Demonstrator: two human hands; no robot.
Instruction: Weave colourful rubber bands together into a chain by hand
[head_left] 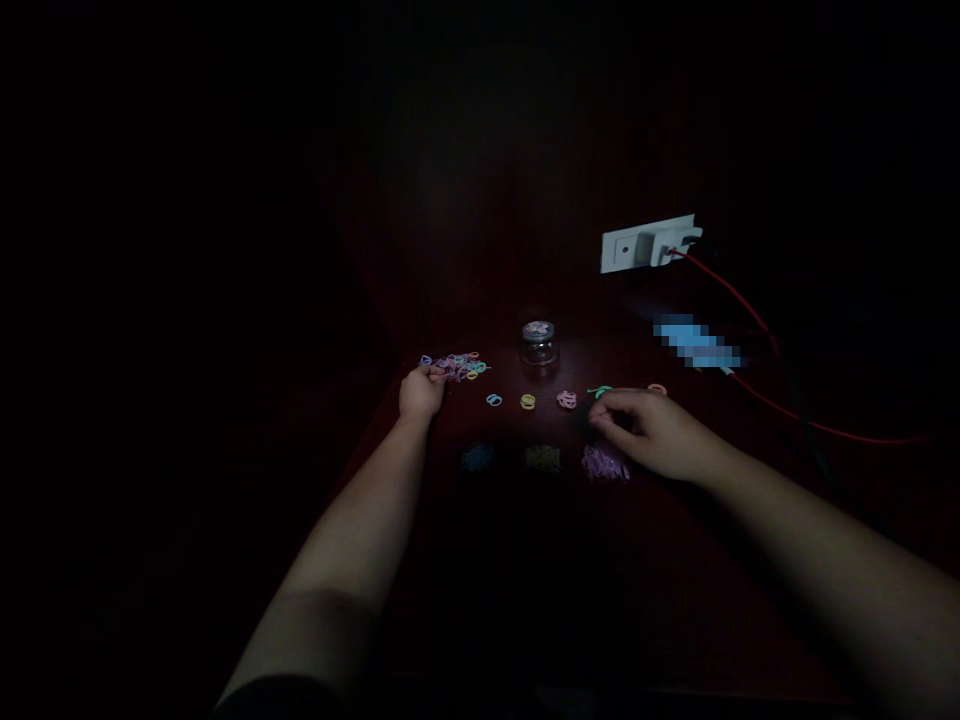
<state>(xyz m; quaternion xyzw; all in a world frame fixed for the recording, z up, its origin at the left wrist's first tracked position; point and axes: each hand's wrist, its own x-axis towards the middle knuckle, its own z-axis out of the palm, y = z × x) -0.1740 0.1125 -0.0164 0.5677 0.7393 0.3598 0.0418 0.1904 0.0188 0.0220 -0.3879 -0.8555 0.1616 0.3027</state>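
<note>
Darkness covers most of the room; dim light reaches the far part of a dark red table (589,362), which probably explains why the small bands lie there. At far left is a mixed pile (457,366) of coloured bands; the left hand (421,395) rests at its near side, fingertips against it, apparently to steady it or pick from it. Whether those fingers are clamped on a band, I cannot tell. Right of the pile runs a row: blue bands (493,400), yellow bands (528,402), pink bands (567,399), a green band (601,391) and an orange band (657,388). Gaps between them appear intended to keep colours separate. Nearer, in shadow, lie a blue heap (478,457), a yellow heap (543,457) and a purple heap (606,462), roughly matching the row by column. The right hand (646,425) is over the row's right end, thumb and forefinger curled toward each other; whether they meet or grip anything cannot be told. A lidded jar (538,348) stands upright beyond the row, seemingly set back to leave working space. Far right, a red cord (731,285) runs from a socket (616,251).
</note>
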